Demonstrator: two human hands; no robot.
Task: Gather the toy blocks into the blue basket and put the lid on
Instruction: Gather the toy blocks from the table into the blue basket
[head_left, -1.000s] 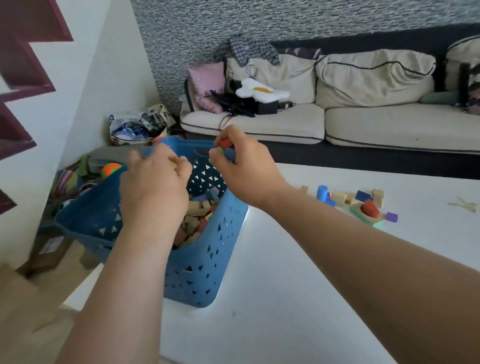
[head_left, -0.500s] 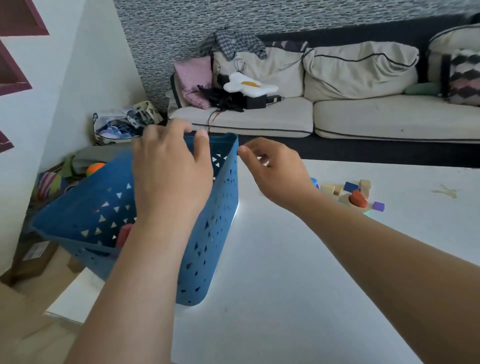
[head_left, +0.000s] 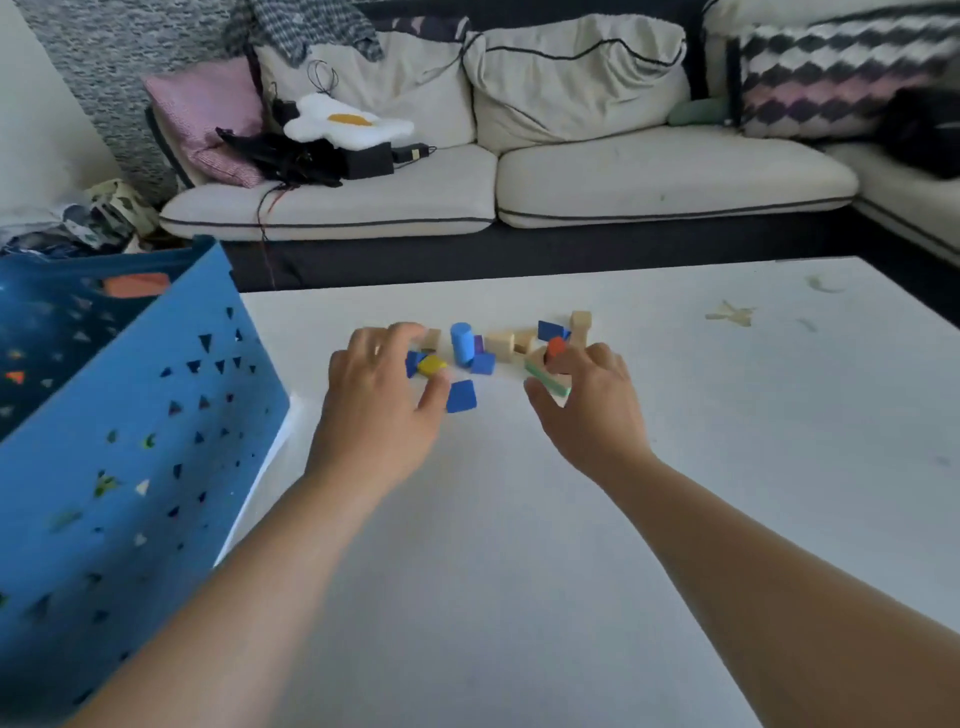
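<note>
Blue basket (head_left: 156, 441): stood at the near left, tilted, on the left edge of the white table (head_left: 519, 571).
Left hand (head_left: 379, 405): reached to the left end of the block cluster with its fingers curved over a yellow block (head_left: 432, 365). Whether it gripped the block could not be told.
Blue cube (head_left: 461, 396): lay just beside the left thumb.
Right hand (head_left: 587, 410): narrowed, with thumb and fingers pinching a green-edged block (head_left: 551, 382) at the cluster's right end.
Loose blocks: a blue cylinder (head_left: 461, 342) stood upright between the hands, with plain wooden pieces and a red piece (head_left: 556, 347) close behind it.
Sofa (head_left: 649, 171): cream, beyond the table, with an egg-shaped cushion (head_left: 348, 122) on it.
</note>
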